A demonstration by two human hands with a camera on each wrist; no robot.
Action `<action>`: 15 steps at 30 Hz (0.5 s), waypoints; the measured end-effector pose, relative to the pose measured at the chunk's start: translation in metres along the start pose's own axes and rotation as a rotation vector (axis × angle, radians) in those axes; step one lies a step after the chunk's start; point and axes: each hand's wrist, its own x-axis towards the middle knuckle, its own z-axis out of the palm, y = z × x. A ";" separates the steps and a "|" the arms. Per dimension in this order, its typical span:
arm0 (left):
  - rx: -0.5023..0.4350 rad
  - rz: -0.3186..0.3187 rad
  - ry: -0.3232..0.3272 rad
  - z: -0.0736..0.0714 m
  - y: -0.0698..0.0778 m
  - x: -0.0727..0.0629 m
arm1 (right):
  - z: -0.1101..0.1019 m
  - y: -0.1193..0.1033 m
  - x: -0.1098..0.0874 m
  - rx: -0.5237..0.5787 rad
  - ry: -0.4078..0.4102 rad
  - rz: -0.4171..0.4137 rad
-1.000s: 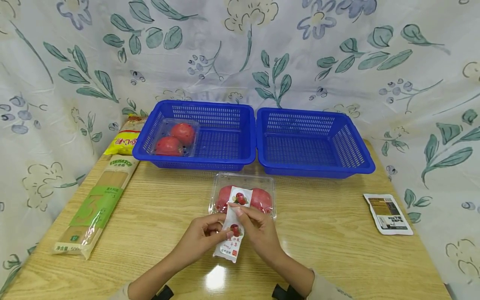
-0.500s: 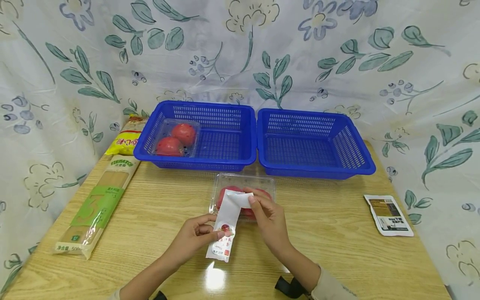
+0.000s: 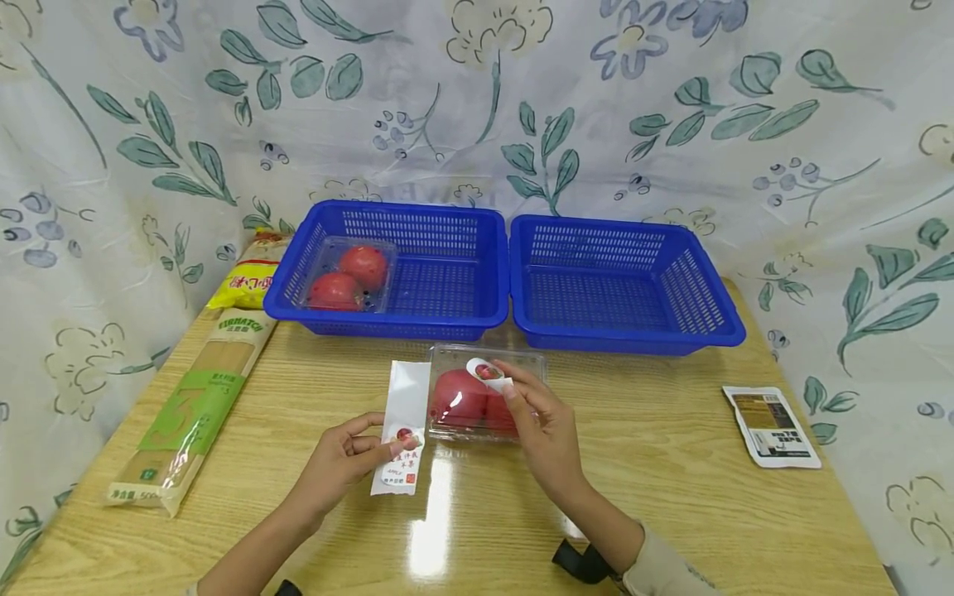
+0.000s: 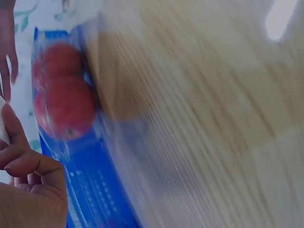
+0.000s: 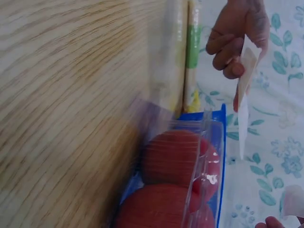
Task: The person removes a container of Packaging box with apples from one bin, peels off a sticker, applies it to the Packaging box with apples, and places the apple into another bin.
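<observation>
A clear plastic box of red tomatoes (image 3: 469, 401) lies on the wooden table (image 3: 656, 497) in front of me. My left hand (image 3: 387, 443) pinches the lower end of a white label strip (image 3: 406, 406), which lies just left of the box. My right hand (image 3: 503, 385) pinches a small round tomato sticker (image 3: 483, 370) over the box lid. In the right wrist view the left hand (image 5: 237, 42) holds the strip (image 5: 244, 95) beyond the box (image 5: 175, 180), and the sticker (image 5: 294, 199) shows at the bottom right. The left wrist view is blurred and shows the box (image 4: 64, 102).
Two blue baskets stand at the back. The left basket (image 3: 387, 319) holds another box of tomatoes (image 3: 346, 277); the right basket (image 3: 626, 339) has nothing in it. A spaghetti pack (image 3: 197, 397) and a yellow bag (image 3: 249, 277) lie on the left, a small sachet (image 3: 771, 424) on the right.
The right hand has peeled the round sticker off the strip and carried it up over the box. The left hand has moved the strip left and down beside the box.
</observation>
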 end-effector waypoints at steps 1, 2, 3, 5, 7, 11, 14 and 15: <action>0.004 -0.009 0.026 -0.003 0.001 0.001 | -0.001 0.001 -0.001 -0.025 0.001 -0.013; 0.013 -0.021 0.051 -0.006 0.001 0.003 | -0.001 0.003 -0.001 -0.041 0.003 -0.026; 0.029 -0.030 0.070 -0.010 0.001 0.005 | -0.001 0.004 -0.002 -0.056 0.004 -0.040; 0.101 -0.046 0.098 -0.015 0.000 0.010 | -0.002 0.007 -0.003 -0.082 0.009 -0.065; 0.183 -0.062 0.108 -0.018 -0.003 0.014 | -0.002 0.010 -0.004 -0.114 0.011 -0.098; 0.337 -0.107 0.134 -0.020 -0.012 0.021 | -0.001 0.013 -0.005 -0.169 0.006 -0.149; 0.434 -0.131 0.153 -0.020 -0.017 0.024 | -0.001 0.014 -0.006 -0.198 0.001 -0.167; 0.478 -0.133 0.161 -0.020 -0.017 0.024 | -0.001 0.014 -0.006 -0.207 0.000 -0.175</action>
